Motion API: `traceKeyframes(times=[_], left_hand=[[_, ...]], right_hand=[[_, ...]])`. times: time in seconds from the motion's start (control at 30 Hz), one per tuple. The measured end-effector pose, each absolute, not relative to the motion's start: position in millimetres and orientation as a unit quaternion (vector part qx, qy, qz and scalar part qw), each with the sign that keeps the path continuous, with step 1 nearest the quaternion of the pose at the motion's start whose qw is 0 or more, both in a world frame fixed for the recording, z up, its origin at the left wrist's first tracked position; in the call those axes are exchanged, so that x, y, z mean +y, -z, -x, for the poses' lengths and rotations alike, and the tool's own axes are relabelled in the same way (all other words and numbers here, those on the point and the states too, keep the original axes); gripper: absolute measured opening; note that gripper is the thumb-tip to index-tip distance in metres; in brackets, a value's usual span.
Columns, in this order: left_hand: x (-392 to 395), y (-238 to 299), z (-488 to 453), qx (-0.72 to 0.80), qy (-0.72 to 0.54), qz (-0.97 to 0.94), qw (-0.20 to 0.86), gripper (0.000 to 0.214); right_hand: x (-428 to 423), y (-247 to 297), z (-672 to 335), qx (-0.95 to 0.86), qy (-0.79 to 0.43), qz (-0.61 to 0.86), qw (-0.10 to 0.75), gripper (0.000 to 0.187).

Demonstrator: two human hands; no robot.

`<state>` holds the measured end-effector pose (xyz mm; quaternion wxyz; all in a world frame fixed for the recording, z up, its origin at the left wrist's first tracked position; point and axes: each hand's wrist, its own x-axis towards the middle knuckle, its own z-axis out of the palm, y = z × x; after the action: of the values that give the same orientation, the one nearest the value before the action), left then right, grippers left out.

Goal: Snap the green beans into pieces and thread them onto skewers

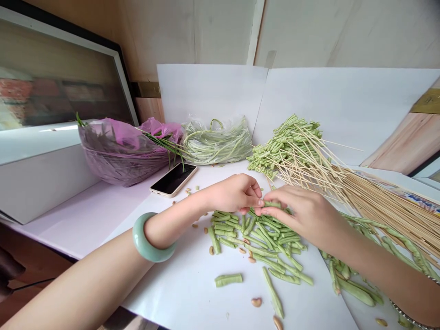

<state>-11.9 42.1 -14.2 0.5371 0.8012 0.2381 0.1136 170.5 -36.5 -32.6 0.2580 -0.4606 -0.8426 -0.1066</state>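
My left hand (233, 195) and my right hand (302, 213) meet above a heap of cut green long beans (256, 233), on a white sheet (182, 284). The fingertips of both hands pinch a short green bean piece (273, 205) between them. A pale green jade bangle (151, 237) circles my left wrist. Just behind my right hand, a bundle of bamboo skewers (357, 195) threaded with green beans (285, 146) fans out to the right. More bean pieces (357, 291) lie under my right forearm, and several pale seeds (256, 302) are scattered on the sheet.
A black-screened smartphone (173, 179) lies behind my left hand. Behind it stand a purple plastic bag (120, 153) and a clear bag of long beans (216, 142). White boards (343, 105) rise at the back, and a framed picture (58, 78) leans at the left.
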Motion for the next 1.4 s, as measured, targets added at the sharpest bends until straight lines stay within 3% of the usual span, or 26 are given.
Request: traceKeyframes(times=[0.3,0.57,0.83,0.97,1.13,1.3,1.4], left_hand=[[47.4,15.4,15.3,0.197,-0.129,-0.863,0.447,0.042],[45.9,11.9,16.0,0.094,-0.116,-0.824,0.546,0.039],[35.1,12.3,17.8,-0.058,-0.12,-0.709,0.693,0.03],[28.8,16.4,11.8,-0.06,-0.162,-0.64,0.749,0.029],[33.3,16.7,2.9,0.193,-0.2,-0.629,0.727,0.043],[39.0,19.8,3.3,0.275,-0.173,-0.672,0.665,0.021],[38.6,22.4,4.2,0.266,-0.151,-0.709,0.636,0.016]], right_hand=[[-36.0,35.0,-169.4,-0.839,0.042,0.484,0.246,0.027],[-41.8,27.6,-167.9,-0.817,-0.133,0.475,0.299,0.021],[-44.5,13.9,-164.3,-0.775,-0.338,0.384,0.37,0.056],[-40.6,16.3,-166.1,-0.752,-0.3,0.434,0.394,0.046],[-30.4,25.5,-176.1,-0.758,-0.151,0.543,0.328,0.014],[-29.5,31.9,-179.7,-0.768,-0.032,0.572,0.286,0.038],[-32.9,33.4,-176.2,-0.783,0.0,0.557,0.278,0.022]])
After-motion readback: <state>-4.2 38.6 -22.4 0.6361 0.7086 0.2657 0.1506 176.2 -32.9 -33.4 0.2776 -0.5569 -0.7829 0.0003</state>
